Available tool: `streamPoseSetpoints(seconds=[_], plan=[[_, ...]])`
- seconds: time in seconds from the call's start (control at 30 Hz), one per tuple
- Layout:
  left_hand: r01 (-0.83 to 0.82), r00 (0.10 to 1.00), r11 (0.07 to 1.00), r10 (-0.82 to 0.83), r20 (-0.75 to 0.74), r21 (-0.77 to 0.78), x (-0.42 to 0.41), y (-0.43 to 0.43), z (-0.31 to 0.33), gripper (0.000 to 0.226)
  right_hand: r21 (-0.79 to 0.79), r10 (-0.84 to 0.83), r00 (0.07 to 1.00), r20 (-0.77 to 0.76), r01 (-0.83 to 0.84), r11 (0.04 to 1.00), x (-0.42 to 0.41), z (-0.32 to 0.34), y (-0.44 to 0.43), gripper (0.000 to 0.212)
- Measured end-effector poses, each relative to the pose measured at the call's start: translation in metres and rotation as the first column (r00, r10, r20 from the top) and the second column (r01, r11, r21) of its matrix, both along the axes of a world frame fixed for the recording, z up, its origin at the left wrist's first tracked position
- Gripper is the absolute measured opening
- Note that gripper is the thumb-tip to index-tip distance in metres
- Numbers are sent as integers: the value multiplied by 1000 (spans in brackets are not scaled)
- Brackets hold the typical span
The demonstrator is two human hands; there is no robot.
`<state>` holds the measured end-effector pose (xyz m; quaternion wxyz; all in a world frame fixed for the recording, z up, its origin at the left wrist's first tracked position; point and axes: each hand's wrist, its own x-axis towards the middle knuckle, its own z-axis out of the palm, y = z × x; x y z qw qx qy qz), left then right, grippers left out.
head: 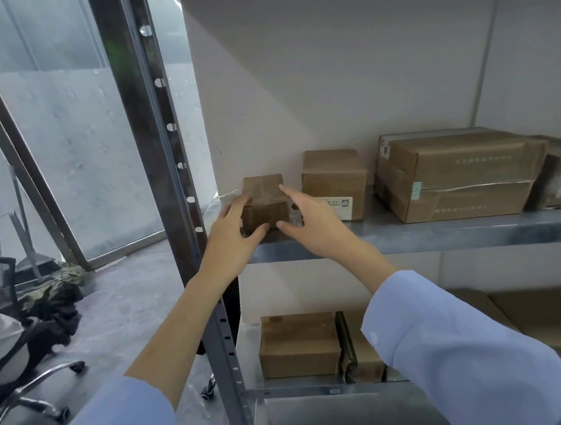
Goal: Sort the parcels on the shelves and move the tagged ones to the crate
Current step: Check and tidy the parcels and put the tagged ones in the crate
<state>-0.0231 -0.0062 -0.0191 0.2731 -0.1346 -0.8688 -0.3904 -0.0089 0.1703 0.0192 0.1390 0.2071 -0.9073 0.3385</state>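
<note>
- Upper shelf (411,238), right of the steel upright (160,148): small taped parcel (264,193) nearest it, near-cubic, tape seam pointing at the wall; labelled parcel (334,183) and large parcel (457,174) farther right.
- Left hand (236,232): grips the small taped parcel's left side.
- Right hand (314,224): fingers straight, at its right side.

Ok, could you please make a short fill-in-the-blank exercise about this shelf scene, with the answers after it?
1. The left hand and the right hand are on either side of the small parcel at the ___ end of the upper shelf.
2. The box beside it carries a ___ label.
3. Both sleeves are light ___.
Answers: left; white; blue.
</note>
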Motion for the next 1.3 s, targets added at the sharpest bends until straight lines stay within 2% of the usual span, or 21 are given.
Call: streamPoseSetpoints(seconds=[0.2,0.4,0.5,0.87,1.07,1.17,1.3], plan=[[-41,997,999,41,-71,4,7,0,2,48,-115,3,1000,-13,-4,993,-2,-10,7,58],[-31,993,998,25,117,51,5,-1,14,65,-120,32,999,44,-27,992,-5,-6,8,63],[-16,989,998,8,146,53,2,-1,13,68,-91,45,998,49,-40,995,-9,-3,6,65],[0,1000,984,-2,13,176,17,6,11,61,-184,101,995,1,-99,978,3,2,10,54],[44,999,980,-45,3,192,26,10,24,56,-228,56,998,-29,-61,972,14,9,12,53],[81,997,980,-82,-3,181,27,8,33,54,-320,37,999,-14,-39,947,16,15,12,58],[140,990,973,-136,-38,183,27,7,39,64,-358,21,1000,-12,-24,933,21,19,9,72]])
